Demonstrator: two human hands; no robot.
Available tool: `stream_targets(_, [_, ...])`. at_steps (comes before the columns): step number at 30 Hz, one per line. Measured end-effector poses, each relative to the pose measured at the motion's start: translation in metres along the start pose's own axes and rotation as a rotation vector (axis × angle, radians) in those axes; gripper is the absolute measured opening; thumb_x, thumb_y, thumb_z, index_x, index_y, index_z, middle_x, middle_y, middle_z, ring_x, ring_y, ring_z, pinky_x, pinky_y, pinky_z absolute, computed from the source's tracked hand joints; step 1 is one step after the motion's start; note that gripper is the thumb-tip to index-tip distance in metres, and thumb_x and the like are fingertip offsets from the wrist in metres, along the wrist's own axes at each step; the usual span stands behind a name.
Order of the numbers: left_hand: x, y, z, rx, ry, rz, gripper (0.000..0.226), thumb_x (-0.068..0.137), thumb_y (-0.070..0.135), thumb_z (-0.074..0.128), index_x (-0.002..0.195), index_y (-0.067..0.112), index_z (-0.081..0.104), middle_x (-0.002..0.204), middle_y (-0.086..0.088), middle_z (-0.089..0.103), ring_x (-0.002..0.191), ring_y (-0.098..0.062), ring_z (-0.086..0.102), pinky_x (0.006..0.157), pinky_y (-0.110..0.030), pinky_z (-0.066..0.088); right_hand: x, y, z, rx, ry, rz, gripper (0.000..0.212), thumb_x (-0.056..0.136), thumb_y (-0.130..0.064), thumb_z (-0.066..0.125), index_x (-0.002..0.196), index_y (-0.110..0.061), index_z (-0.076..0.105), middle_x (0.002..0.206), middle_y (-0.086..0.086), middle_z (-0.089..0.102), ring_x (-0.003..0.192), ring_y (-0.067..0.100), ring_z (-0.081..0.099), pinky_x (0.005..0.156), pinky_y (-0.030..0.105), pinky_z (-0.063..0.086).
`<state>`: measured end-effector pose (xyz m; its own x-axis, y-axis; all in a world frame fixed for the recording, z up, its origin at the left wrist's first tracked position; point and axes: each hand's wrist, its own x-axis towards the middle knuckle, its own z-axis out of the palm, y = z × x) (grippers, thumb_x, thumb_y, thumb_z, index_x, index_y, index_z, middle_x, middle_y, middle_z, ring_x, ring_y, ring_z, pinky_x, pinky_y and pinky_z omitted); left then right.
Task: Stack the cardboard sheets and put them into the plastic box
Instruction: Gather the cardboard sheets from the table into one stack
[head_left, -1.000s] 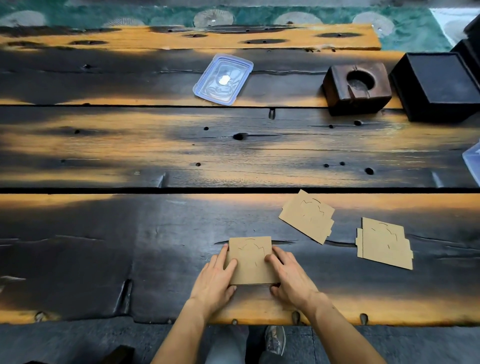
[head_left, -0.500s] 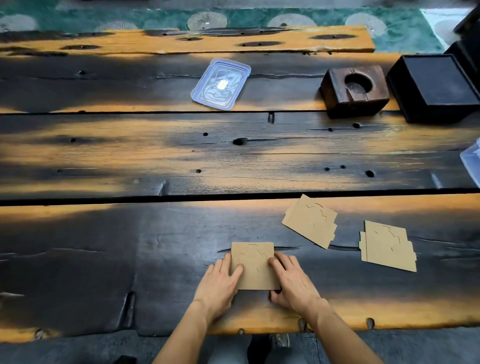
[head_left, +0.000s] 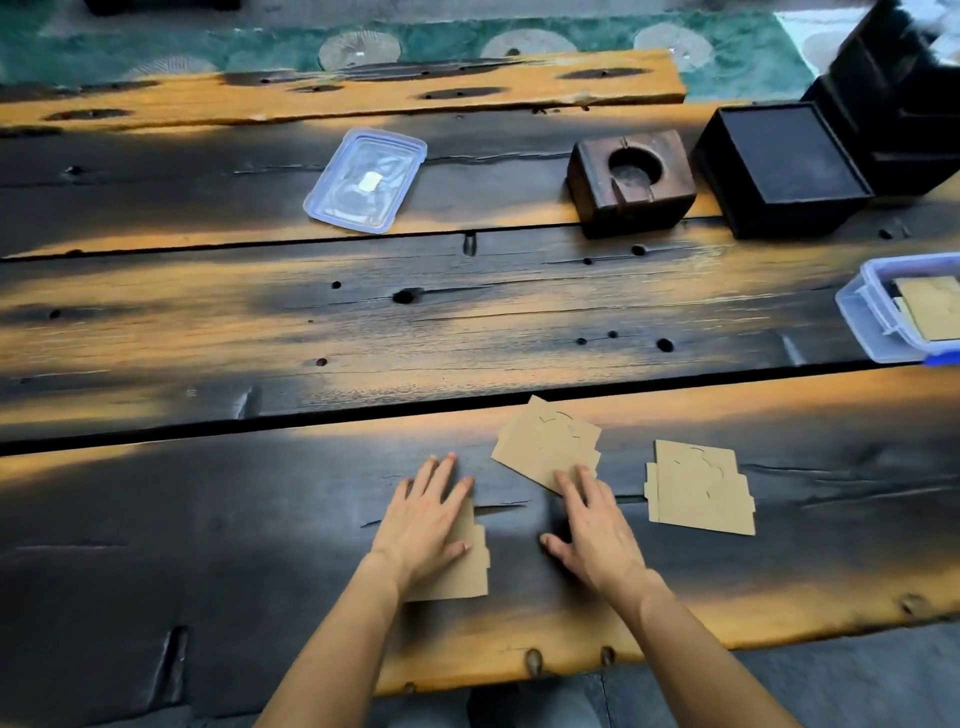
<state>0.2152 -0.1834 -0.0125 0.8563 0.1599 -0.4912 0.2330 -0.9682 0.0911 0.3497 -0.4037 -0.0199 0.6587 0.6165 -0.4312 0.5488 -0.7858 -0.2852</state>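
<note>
My left hand (head_left: 428, 514) lies flat, fingers spread, on a small stack of brown cardboard sheets (head_left: 465, 569) near the table's front edge. My right hand (head_left: 592, 525) reaches forward with its fingertips on the near corner of a second, tilted pile of sheets (head_left: 545, 441). A third pile (head_left: 698, 486) lies untouched further right. The clear plastic box (head_left: 865, 317) with a blue clip stands at the right edge, with cardboard sheets inside it.
The box's clear lid (head_left: 366, 179) lies at the back centre. A dark wooden block with a round hole (head_left: 631, 179) and a black square box (head_left: 782, 166) stand at the back right. The dark plank table (head_left: 260, 332) has gaps between boards.
Both hands let go of the sides of the near stack. The left hand now rests flat on it, and the right hand has moved forward to the tilted pile. The view shifted right, showing the box.
</note>
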Motion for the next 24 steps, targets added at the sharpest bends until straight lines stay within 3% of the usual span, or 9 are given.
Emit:
stream_targets(4, [0.058, 0.033, -0.032, -0.014, -0.067, 0.0, 0.103, 0.092, 0.047, 0.069, 0.165, 0.027, 0.0, 0.174, -0.007, -0.007, 0.159, -0.032, -0.002, 0.125, -0.052, 0.019, 0.03, 0.04, -0.024, -0.033, -0.041, 0.094, 0.106, 0.09, -0.057, 0.067, 0.163, -0.021, -0.001, 0.171, 0.013, -0.007, 0.157, 0.035, 0.002, 0.123, 0.047, 0.025])
stream_targets(10, [0.094, 0.042, -0.049, 0.012, -0.13, -0.069, 0.111, 0.09, 0.023, 0.073, 0.164, 0.028, -0.01, 0.173, -0.004, -0.015, 0.159, -0.036, -0.004, 0.121, -0.051, 0.03, 0.044, 0.03, -0.027, 0.045, -0.113, 0.085, 0.109, 0.091, -0.056, 0.067, 0.163, -0.018, -0.005, 0.171, 0.016, -0.005, 0.156, 0.034, 0.008, 0.124, 0.042, 0.023])
stream_targets(16, [0.117, 0.049, -0.051, -0.009, -0.19, -0.067, 0.113, 0.09, 0.025, 0.073, 0.164, 0.029, -0.012, 0.174, 0.0, -0.012, 0.16, -0.033, 0.0, 0.121, -0.051, 0.03, 0.057, 0.039, -0.03, 0.044, -0.155, 0.025, 0.104, 0.092, -0.05, 0.069, 0.164, -0.021, -0.001, 0.172, 0.013, 0.005, 0.155, 0.032, 0.011, 0.123, 0.041, 0.027])
stream_targets(24, [0.129, 0.047, -0.052, -0.066, -0.146, -0.054, 0.109, 0.09, 0.033, 0.075, 0.165, 0.028, -0.004, 0.174, 0.0, -0.012, 0.16, -0.027, -0.002, 0.123, -0.047, 0.027, 0.069, 0.053, -0.038, 0.065, -0.128, -0.049, 0.086, 0.099, -0.044, 0.062, 0.163, -0.023, 0.01, 0.17, 0.005, 0.02, 0.151, 0.028, 0.021, 0.119, 0.038, 0.034])
